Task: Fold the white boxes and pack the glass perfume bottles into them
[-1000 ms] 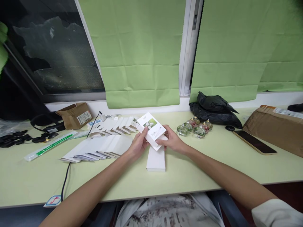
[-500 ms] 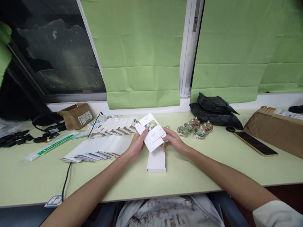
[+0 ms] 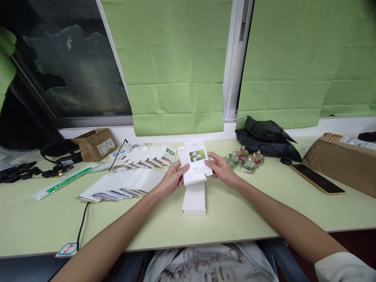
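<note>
A white printed carton point(image 3: 196, 166) with a flower picture is held up between both hands, its end flaps unfolded. On its left edge, my left hand point(image 3: 174, 176) pinches it with the thumb on the front. My right hand point(image 3: 221, 168) grips the right edge the same way. Below it a plain white box point(image 3: 194, 199) lies on the table, its far end hidden by the carton. Left of my left hand lies a fanned row of flat white cartons point(image 3: 126, 182). Behind that is another row of cartons point(image 3: 149, 156), one showing a similar flower picture.
Several clear ornaments point(image 3: 248, 160) with green and red filling sit right of my hands. Black plastic bags point(image 3: 266, 137), a phone point(image 3: 317, 178) and a large cardboard box point(image 3: 343, 160) lie further right. At left are a small brown box point(image 3: 95, 145) and a black cable point(image 3: 83, 223).
The carton has turned from tilted to nearly upright. My right hand has moved up along its right edge, and my left hand has shifted slightly to its lower left side.
</note>
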The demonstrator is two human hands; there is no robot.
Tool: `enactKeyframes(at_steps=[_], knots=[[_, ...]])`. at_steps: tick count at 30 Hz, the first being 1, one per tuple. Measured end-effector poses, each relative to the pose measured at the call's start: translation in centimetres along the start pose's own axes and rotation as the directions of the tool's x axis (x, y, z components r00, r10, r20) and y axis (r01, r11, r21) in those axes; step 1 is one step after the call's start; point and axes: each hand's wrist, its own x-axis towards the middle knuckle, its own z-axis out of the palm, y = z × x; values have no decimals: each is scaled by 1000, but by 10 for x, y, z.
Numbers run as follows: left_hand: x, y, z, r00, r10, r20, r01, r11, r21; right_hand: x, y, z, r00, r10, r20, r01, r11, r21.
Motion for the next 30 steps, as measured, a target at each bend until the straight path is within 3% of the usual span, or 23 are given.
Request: enactKeyframes(at_steps=[3,8,13,20,25,30], knots=[[0,0,1,999,-34,21,34,999,8,1,-1,-6,1000,2,27,-2,1000,-28],[0,-1,1,997,-22,-79,24,1000,14,2,1,-14,995,40,95,-36,999,-40],[-1,-4,0,998,-61,-3,62,996,67,3,0,-15,998,3,60,1,998,-64],[1,0,4,995,-5,-99,10,999,50,2,0,-15,996,13,86,-9,999,-47],[-1,11,1,979,57,-194,-28,989,148,3,0,-18,973,58,222,-28,990,-138],[-2,21,5,998,8,-64,11,957,291,8,1,-20,997,-65,48,72,984,-161]])
